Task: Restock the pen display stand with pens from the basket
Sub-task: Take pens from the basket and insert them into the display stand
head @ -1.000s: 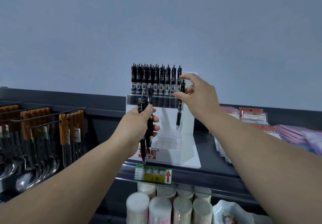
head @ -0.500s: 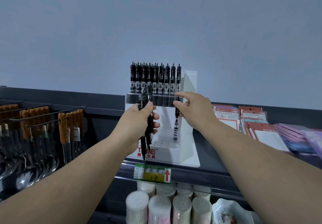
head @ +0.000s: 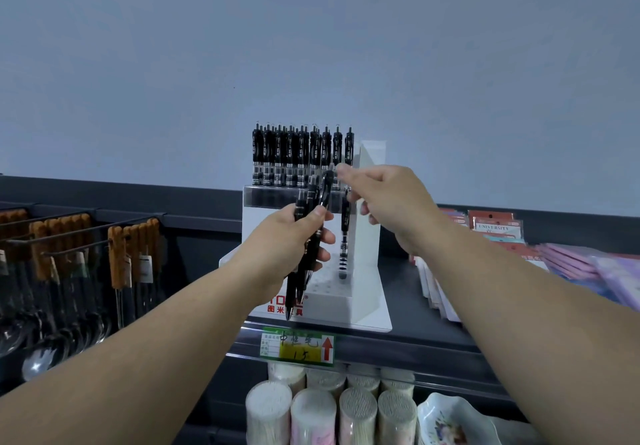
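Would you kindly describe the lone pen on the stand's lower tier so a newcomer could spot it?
Find the white pen display stand on the dark shelf, its top tier packed with black pens. Below, one black pen stands alone in the holed white base near the right wall, no neighbours beside it.

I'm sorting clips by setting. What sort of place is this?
Most likely a small general or stationery shop: a handwritten price label on the shelf edge, a pen display stand stocked with black pens, and wooden-handled spoons hanging on hooks.
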